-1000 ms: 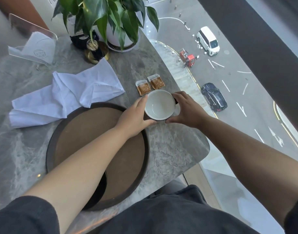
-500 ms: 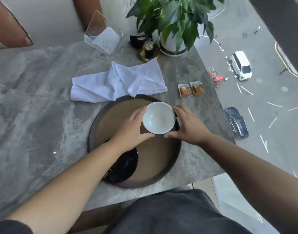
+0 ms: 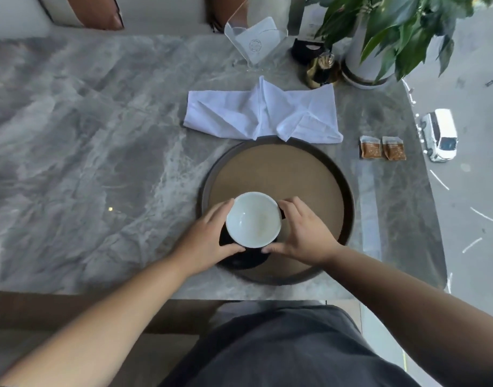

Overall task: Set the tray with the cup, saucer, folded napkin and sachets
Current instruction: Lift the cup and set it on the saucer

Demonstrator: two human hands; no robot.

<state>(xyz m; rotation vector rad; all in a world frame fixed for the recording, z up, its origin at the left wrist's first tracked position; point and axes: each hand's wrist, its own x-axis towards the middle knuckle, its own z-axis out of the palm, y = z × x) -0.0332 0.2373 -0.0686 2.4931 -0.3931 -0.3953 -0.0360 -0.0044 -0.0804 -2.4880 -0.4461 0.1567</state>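
Note:
A cup (image 3: 253,219), white inside and dark outside, is held between my left hand (image 3: 209,241) and my right hand (image 3: 304,233). It sits over a black saucer (image 3: 245,259) at the near left of the round brown tray (image 3: 295,174); whether it touches the saucer I cannot tell. A crumpled white napkin (image 3: 263,114) lies just behind the tray. Two brown sachets (image 3: 382,148) lie side by side to the tray's right.
The grey marble table (image 3: 86,135) ends at a right edge above a street drop. At the back stand a clear napkin holder (image 3: 255,41), a small gold and black ornament (image 3: 320,71) and a potted plant (image 3: 379,32).
Both hands carried the cup from beside the sachets leftward and nearer, over the tray and onto the saucer's spot. The camera view shifted to the left.

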